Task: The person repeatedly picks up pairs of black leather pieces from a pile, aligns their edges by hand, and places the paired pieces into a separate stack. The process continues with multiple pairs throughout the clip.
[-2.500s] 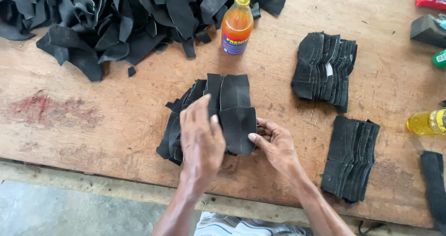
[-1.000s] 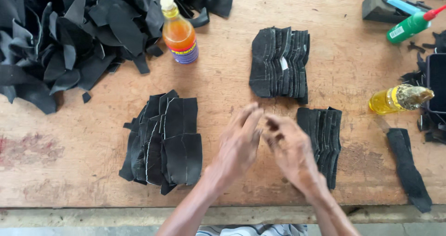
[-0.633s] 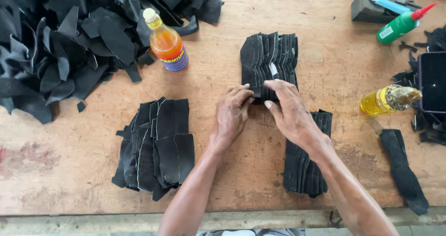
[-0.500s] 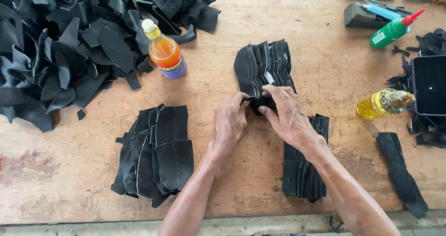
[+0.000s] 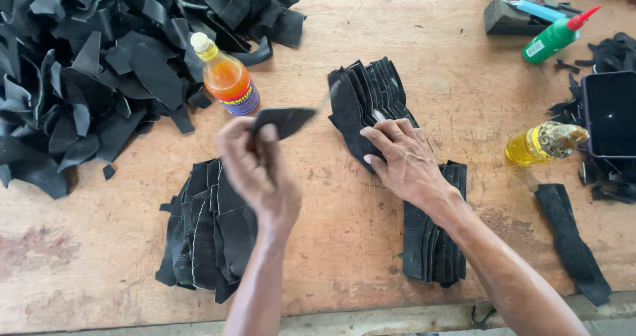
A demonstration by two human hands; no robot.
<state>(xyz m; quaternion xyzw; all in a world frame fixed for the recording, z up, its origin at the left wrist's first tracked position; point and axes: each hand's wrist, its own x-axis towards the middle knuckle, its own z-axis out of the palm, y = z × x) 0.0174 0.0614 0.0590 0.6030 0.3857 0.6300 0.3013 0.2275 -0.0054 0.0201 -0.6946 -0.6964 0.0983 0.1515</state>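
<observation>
There are 3 fanned stacks of cut black pieces: 1 at the upper middle (image 5: 371, 101), 1 at the lower left (image 5: 209, 233), 1 at the lower right (image 5: 434, 243). 1 big loose heap of black scraps (image 5: 99, 64) fills the far left. 3 bottles stand or lie about (1 orange (image 5: 225, 78), 1 yellow (image 5: 543, 143), 1 green (image 5: 555, 38)). 1 single black strip (image 5: 571, 240) lies at the right, and 2 hands show.

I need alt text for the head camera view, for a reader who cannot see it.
Over a wooden table, a person's left hand lifts one black leather piece while the right hand rests on a fanned stack of black pieces. More stacks, a scrap heap and an orange bottle lie around.
</observation>
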